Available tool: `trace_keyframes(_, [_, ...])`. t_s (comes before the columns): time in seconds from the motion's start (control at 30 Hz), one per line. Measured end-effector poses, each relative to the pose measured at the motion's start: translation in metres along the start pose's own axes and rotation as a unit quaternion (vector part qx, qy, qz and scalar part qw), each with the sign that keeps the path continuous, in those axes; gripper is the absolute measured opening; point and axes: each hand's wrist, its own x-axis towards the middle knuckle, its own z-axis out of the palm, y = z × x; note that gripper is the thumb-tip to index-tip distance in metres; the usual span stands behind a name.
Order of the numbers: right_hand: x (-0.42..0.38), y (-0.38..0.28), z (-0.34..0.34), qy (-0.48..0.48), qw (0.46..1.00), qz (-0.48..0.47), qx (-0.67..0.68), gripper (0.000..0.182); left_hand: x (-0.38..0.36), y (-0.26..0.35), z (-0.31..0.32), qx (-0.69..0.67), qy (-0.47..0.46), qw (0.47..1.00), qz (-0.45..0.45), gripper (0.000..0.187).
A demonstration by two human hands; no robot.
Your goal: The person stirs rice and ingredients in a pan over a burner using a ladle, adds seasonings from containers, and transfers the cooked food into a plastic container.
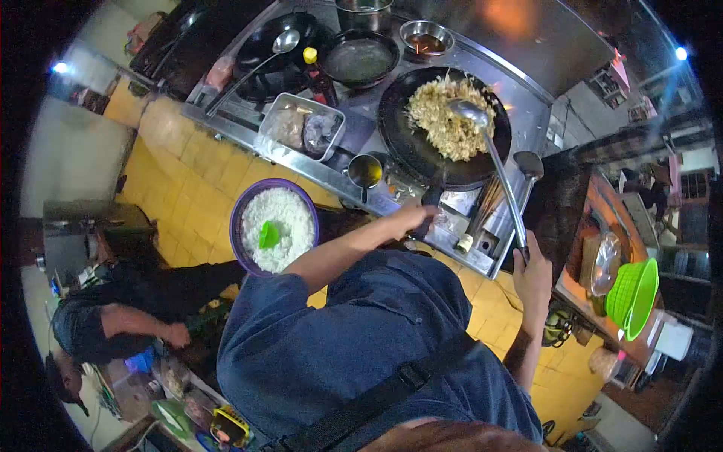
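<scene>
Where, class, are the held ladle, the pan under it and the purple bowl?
Held ladle (504,181): head view, handle's middle.
Pan (410,148): head view, bare inside surface.
Purple bowl (235,228): head view, left rim.

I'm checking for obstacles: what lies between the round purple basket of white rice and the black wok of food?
In the head view, yellow floor tiles, the steel counter's front edge and a metal cup of yellow liquid lie between basket and wok.
</scene>
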Motion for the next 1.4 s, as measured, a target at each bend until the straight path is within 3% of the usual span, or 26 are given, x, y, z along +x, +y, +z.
trace_keyframes(0.07, [0.014,-0.008,0.017,0.011,1.000,0.014,0.001,0.045,0.050,-0.020,-0.025,-0.049,-0.054,0.992,0.105,0.015])
trace_keyframes(0.17, [0.057,-0.014,0.084,-0.002,0.993,0.113,-0.020,0.048,0.093,-0.026,-0.029,-0.041,0.010,0.993,0.108,0.016])
trace_keyframes(0.2, [0.078,0.018,0.139,0.044,0.998,0.020,-0.036,0.053,0.097,-0.027,-0.029,-0.008,0.021,0.994,0.103,0.018])
trace_keyframes(0.27, [0.108,0.048,0.206,0.064,0.991,-0.001,-0.114,0.054,0.102,-0.032,-0.029,0.024,0.031,0.994,0.102,0.021])
trace_keyframes(0.33, [0.115,0.021,0.153,-0.063,0.988,0.051,-0.129,0.055,0.105,-0.042,-0.032,0.169,0.102,0.973,0.120,0.031])
trace_keyframes(0.4, [0.115,0.020,0.108,-0.050,0.997,0.025,-0.049,0.047,0.071,-0.022,-0.025,0.179,0.111,0.966,0.148,0.037])
trace_keyframes(0.43, [0.106,0.014,0.095,-0.011,0.999,0.033,0.008,0.042,0.067,-0.025,-0.026,0.202,0.127,0.964,0.120,0.038])
trace_keyframes(0.47, [0.099,0.016,0.103,-0.011,0.999,0.030,0.009,0.042,0.065,-0.028,-0.028,0.227,0.142,0.959,0.093,0.039])
trace_keyframes(0.53, [0.093,0.023,0.141,0.024,0.992,0.118,0.047,0.039,0.080,-0.047,-0.035,0.181,0.134,0.969,0.098,0.039])
trace_keyframes(0.6, [0.092,0.025,0.197,0.034,0.987,0.119,0.104,0.035,0.082,-0.049,-0.040,0.192,0.128,0.965,0.126,0.041])
trace_keyframes(0.63, [0.104,0.052,0.234,-0.012,0.980,0.067,0.189,0.036,0.068,-0.036,-0.033,0.170,0.119,0.972,0.109,0.043])
trace_keyframes(0.7, [0.117,0.054,0.178,-0.067,0.981,0.030,0.180,0.034,0.065,-0.039,-0.029,0.144,0.111,0.979,0.091,0.044])
trace_keyframes(0.73, [0.121,0.048,0.143,-0.116,0.978,-0.006,0.175,0.033,0.078,-0.054,-0.035,0.173,0.127,0.969,0.125,0.046])
trace_keyframes(0.77, [0.119,0.049,0.117,0.011,0.984,-0.155,0.086,0.031,0.091,-0.067,-0.042,0.202,0.143,0.955,0.161,0.048])
trace_keyframes(0.8, [0.108,0.028,0.085,-0.020,0.992,-0.112,0.061,0.034,0.099,-0.070,-0.046,0.229,0.161,0.939,0.198,0.050])
trace_keyframes(0.83, [0.098,0.020,0.072,-0.028,0.995,-0.087,0.030,0.041,0.084,-0.055,-0.048,0.223,0.101,0.965,0.091,0.057])
trace_keyframes(0.87, [0.088,0.016,0.066,-0.036,0.997,-0.062,-0.001,0.048,0.071,-0.048,-0.047,0.219,0.104,0.966,0.094,0.057])
trace_keyframes(0.93, [0.075,0.013,0.070,-0.116,0.977,0.054,0.170,0.030,0.051,-0.046,-0.044,0.264,0.144,0.943,0.145,0.049])
trace_keyframes(0.97, [0.073,0.003,0.075,-0.197,0.910,0.178,0.320,0.030,0.052,-0.049,-0.051,0.233,0.085,0.962,0.115,0.049])
trace_keyframes(1.0, [0.078,0.007,0.083,-0.232,0.875,0.193,0.379,0.030,0.051,-0.055,-0.058,0.229,0.090,0.962,0.116,0.049])
trace_keyframes(1.07, [0.113,0.013,0.085,-0.306,0.853,0.255,0.336,0.037,0.045,-0.073,-0.067,0.160,0.065,0.981,0.087,0.046])
trace_keyframes(1.13, [0.133,0.030,0.078,-0.200,0.884,0.018,0.423,0.042,0.040,-0.086,-0.077,0.126,0.055,0.986,0.093,0.045])
trace_keyframes(1.2, [0.126,-0.028,0.008,-0.084,0.790,0.076,0.603,0.040,-0.010,-0.060,-0.070,0.147,0.147,0.971,0.119,0.048])
trace_keyframes(1.27, [0.140,-0.043,-0.016,-0.021,0.758,-0.107,0.643,0.033,-0.007,-0.085,-0.089,0.097,0.146,0.978,0.112,0.045])
trace_keyframes(1.33, [0.174,-0.058,-0.006,0.100,0.880,-0.092,0.456,0.029,-0.031,-0.073,-0.085,0.021,0.188,0.976,0.107,0.044])
trace_keyframes(1.4, [0.221,-0.082,0.024,0.318,0.810,-0.303,0.389,0.021,-0.035,-0.071,-0.086,0.018,0.195,0.975,0.103,0.045])
